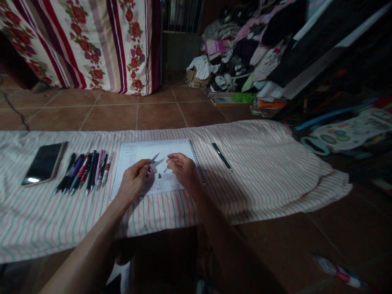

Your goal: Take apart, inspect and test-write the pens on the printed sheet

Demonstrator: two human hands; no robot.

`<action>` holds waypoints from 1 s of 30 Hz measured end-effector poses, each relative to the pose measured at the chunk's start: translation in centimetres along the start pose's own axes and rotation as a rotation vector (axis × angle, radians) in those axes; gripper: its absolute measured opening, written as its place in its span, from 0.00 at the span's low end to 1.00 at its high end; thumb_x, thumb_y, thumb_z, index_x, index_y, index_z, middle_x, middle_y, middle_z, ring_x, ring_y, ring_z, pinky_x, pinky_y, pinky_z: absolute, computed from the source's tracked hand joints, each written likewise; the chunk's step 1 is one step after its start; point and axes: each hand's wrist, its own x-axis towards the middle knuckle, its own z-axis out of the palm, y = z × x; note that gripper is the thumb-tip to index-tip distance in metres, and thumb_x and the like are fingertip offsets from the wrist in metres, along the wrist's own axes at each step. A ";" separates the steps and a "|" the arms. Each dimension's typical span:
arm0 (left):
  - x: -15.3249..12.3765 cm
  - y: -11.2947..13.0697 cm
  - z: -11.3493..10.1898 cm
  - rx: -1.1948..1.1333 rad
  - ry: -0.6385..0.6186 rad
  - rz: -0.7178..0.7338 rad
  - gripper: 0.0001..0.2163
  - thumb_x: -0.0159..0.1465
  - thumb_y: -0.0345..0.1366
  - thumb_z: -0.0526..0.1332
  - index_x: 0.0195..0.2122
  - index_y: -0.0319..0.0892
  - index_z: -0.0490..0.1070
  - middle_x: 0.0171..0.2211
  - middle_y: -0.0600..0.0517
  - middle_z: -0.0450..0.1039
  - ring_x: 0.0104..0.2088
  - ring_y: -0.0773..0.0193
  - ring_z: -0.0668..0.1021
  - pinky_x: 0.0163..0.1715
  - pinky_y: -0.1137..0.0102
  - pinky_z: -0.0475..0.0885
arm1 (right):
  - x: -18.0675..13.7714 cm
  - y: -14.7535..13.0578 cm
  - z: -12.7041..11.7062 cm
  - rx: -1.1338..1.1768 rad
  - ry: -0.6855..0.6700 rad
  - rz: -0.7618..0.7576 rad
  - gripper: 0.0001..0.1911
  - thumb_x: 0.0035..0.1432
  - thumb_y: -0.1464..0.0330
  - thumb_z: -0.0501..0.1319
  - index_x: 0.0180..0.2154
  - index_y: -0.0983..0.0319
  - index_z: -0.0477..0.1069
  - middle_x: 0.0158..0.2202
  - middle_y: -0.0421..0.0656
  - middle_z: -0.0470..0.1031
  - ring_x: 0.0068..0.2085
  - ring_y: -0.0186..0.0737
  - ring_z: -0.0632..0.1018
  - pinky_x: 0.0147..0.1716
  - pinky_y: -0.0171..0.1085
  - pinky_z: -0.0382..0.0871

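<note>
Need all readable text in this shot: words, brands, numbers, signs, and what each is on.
No text is legible.
Notebook page: faint print, too small and blurred.
Pen part in the left hand: too small to tell.
Row of pens: any markings too small.
Lone pen: none legible.
Phone: dark screen, none visible.

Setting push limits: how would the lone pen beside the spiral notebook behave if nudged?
The lone pen may roll, since its barrel looks slim and rounded. The striped cloth under it would probably slow that. It's likely light and stiff, being thin and straight.
</note>
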 end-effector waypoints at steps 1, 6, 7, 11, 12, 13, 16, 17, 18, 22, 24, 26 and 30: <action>0.0 -0.1 -0.1 0.014 0.003 -0.013 0.14 0.57 0.40 0.51 0.38 0.39 0.71 0.25 0.53 0.70 0.24 0.66 0.70 0.28 0.71 0.65 | 0.1 0.1 -0.2 -0.082 0.015 -0.031 0.07 0.51 0.70 0.57 0.34 0.60 0.71 0.29 0.41 0.75 0.30 0.36 0.77 0.31 0.36 0.69; 0.1 -0.6 -0.5 0.106 0.001 -0.084 0.16 0.57 0.40 0.51 0.40 0.38 0.71 0.27 0.51 0.74 0.27 0.64 0.72 0.30 0.70 0.66 | 0.0 0.4 -0.5 -0.435 -0.010 -0.175 0.09 0.50 0.75 0.56 0.32 0.61 0.74 0.32 0.43 0.73 0.30 0.34 0.74 0.35 0.34 0.67; 0.1 -0.6 -0.6 0.117 -0.002 -0.085 0.16 0.57 0.40 0.51 0.40 0.38 0.71 0.28 0.51 0.74 0.27 0.64 0.73 0.31 0.70 0.66 | -0.1 0.4 -0.5 -0.493 -0.031 -0.190 0.09 0.51 0.75 0.57 0.33 0.61 0.74 0.32 0.43 0.72 0.30 0.33 0.74 0.35 0.33 0.66; 0.0 -0.3 -0.9 0.115 0.000 -0.086 0.16 0.57 0.40 0.50 0.40 0.38 0.71 0.28 0.51 0.74 0.26 0.64 0.72 0.30 0.70 0.66 | -0.4 0.6 -0.2 -0.679 -0.115 -0.221 0.10 0.53 0.74 0.56 0.35 0.59 0.75 0.34 0.42 0.71 0.32 0.33 0.72 0.35 0.32 0.64; -0.1 -0.3 -1.0 0.115 0.002 -0.093 0.16 0.57 0.40 0.50 0.40 0.38 0.71 0.27 0.51 0.73 0.26 0.64 0.72 0.30 0.70 0.66 | -0.5 0.7 -0.2 -0.714 -0.133 -0.232 0.11 0.53 0.74 0.56 0.36 0.59 0.75 0.34 0.42 0.71 0.34 0.33 0.72 0.35 0.32 0.64; -0.1 -0.3 -1.1 0.117 0.003 -0.100 0.16 0.57 0.40 0.50 0.40 0.38 0.71 0.27 0.51 0.73 0.26 0.64 0.72 0.30 0.70 0.66 | -0.5 0.8 -0.2 -0.743 -0.150 -0.245 0.11 0.53 0.74 0.56 0.36 0.59 0.75 0.35 0.42 0.71 0.35 0.34 0.72 0.35 0.32 0.63; -0.2 -0.4 -1.3 0.135 -0.007 -0.099 0.16 0.57 0.40 0.50 0.40 0.38 0.71 0.28 0.51 0.73 0.28 0.64 0.72 0.32 0.70 0.66 | -0.5 0.9 -0.1 -0.799 -0.182 -0.269 0.11 0.55 0.74 0.56 0.37 0.59 0.75 0.35 0.43 0.70 0.35 0.34 0.72 0.35 0.32 0.63; -0.2 -0.5 -1.3 0.141 -0.013 -0.094 0.16 0.58 0.40 0.50 0.40 0.38 0.71 0.29 0.51 0.74 0.28 0.64 0.72 0.33 0.70 0.66 | -0.5 0.9 -0.1 -0.810 -0.190 -0.272 0.11 0.55 0.74 0.56 0.37 0.59 0.75 0.35 0.42 0.70 0.35 0.34 0.72 0.34 0.32 0.63; -0.3 -0.7 -1.4 0.146 -0.018 -0.089 0.16 0.58 0.40 0.50 0.40 0.39 0.71 0.29 0.51 0.74 0.29 0.63 0.73 0.33 0.70 0.66 | -0.5 0.9 -0.1 -0.817 -0.198 -0.274 0.10 0.56 0.73 0.56 0.36 0.59 0.75 0.35 0.42 0.70 0.35 0.33 0.72 0.34 0.31 0.63; -0.4 -1.2 -1.6 0.175 -0.035 -0.095 0.17 0.59 0.44 0.51 0.40 0.39 0.72 0.30 0.50 0.75 0.32 0.61 0.75 0.34 0.69 0.67 | -0.4 0.7 0.2 -0.837 -0.214 -0.285 0.08 0.57 0.70 0.57 0.33 0.60 0.75 0.34 0.43 0.70 0.35 0.34 0.72 0.33 0.32 0.62; -0.4 -1.3 -1.6 0.205 -0.030 -0.092 0.19 0.58 0.46 0.52 0.41 0.39 0.72 0.31 0.49 0.76 0.33 0.60 0.76 0.34 0.68 0.68 | -0.3 0.7 0.3 -0.850 -0.211 -0.290 0.08 0.57 0.69 0.56 0.32 0.60 0.74 0.34 0.43 0.70 0.34 0.34 0.72 0.33 0.32 0.61; -0.4 -1.4 -1.6 0.243 -0.013 -0.081 0.19 0.58 0.47 0.53 0.42 0.39 0.72 0.33 0.48 0.77 0.34 0.59 0.76 0.34 0.68 0.69 | -0.3 0.6 0.3 -0.844 -0.199 -0.298 0.08 0.57 0.70 0.56 0.31 0.61 0.74 0.33 0.43 0.71 0.34 0.35 0.72 0.33 0.33 0.61; -0.4 -1.2 -1.6 0.345 0.022 -0.067 0.20 0.58 0.47 0.53 0.44 0.40 0.72 0.36 0.48 0.77 0.36 0.58 0.77 0.36 0.68 0.69 | -0.2 0.5 0.3 -0.682 -0.143 -0.291 0.05 0.55 0.71 0.57 0.30 0.62 0.71 0.31 0.42 0.73 0.35 0.36 0.73 0.35 0.33 0.62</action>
